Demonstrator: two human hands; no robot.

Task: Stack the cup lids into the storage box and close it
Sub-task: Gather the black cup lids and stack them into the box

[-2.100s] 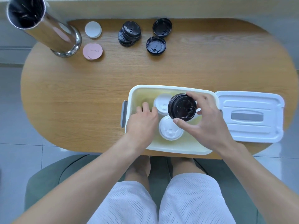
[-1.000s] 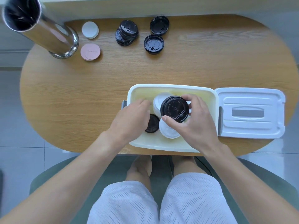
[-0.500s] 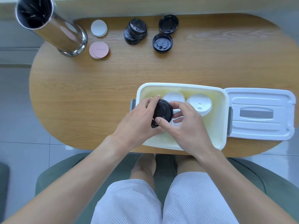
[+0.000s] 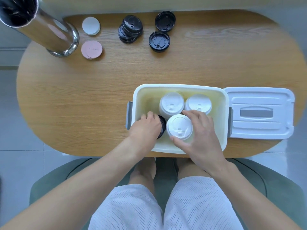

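Observation:
The white storage box [image 4: 180, 86] stands open at the table's near edge. Three stacks of white lids sit inside: back left [image 4: 172, 103], back right [image 4: 198, 103] and front [image 4: 179, 127]. My right hand [image 4: 197, 130] curls its thumb and fingers round the front white stack. My left hand [image 4: 147, 126] covers a black lid stack [image 4: 162, 127] in the box's near left corner, fingers curled over it. The box cover [image 4: 260, 113] lies flat to the right of the box. More black lids wait at the back: a stack [image 4: 130, 29] and two singles [image 4: 165, 21], [image 4: 159, 41].
A tall metal cylinder [image 4: 41, 29] stands at the back left, with a white disc [image 4: 91, 25] and pink discs [image 4: 91, 49] beside it. Bare wooden tabletop [image 4: 83, 100] spreads left of the box. My knees and a green chair are below the table edge.
The black lid that both hands held has gone down into the box's near left corner under my left hand. My right hand moved onto the front white stack.

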